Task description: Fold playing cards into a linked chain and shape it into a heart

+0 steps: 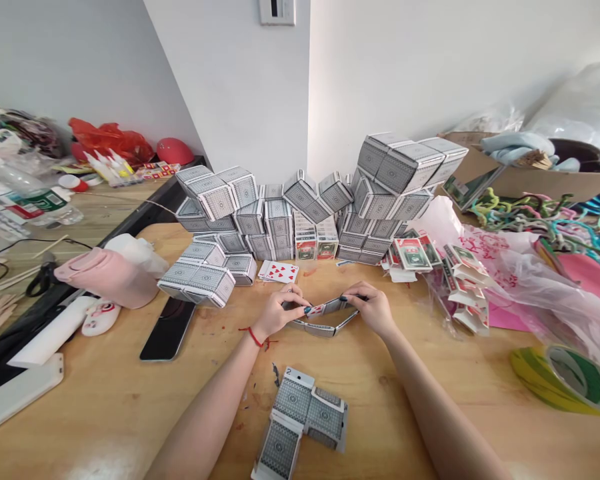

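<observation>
Between my two hands is a ring of folded, linked playing cards (pixel 323 330), held low over the table. My left hand (pixel 279 311), with a red cord at the wrist, pinches its left side by a red-pipped face. The right side is pinched by the fingers of my right hand (pixel 374 309). Just behind my left hand a face-up card with red hearts (pixel 281 272) lies on the table. Nearer to me, between my forearms, lie several grey-backed cards (pixel 293 398), some of them folded. The undersides of my fingertips are hidden.
Stacked blocks of folded cards (pixel 279 223) line the back, with a taller stack (pixel 400 160) at right. Card boxes (pixel 413 255) lie right of them. A phone (pixel 167 330) and pink bottle (pixel 113 277) are left; a tape roll (pixel 530 380) is right.
</observation>
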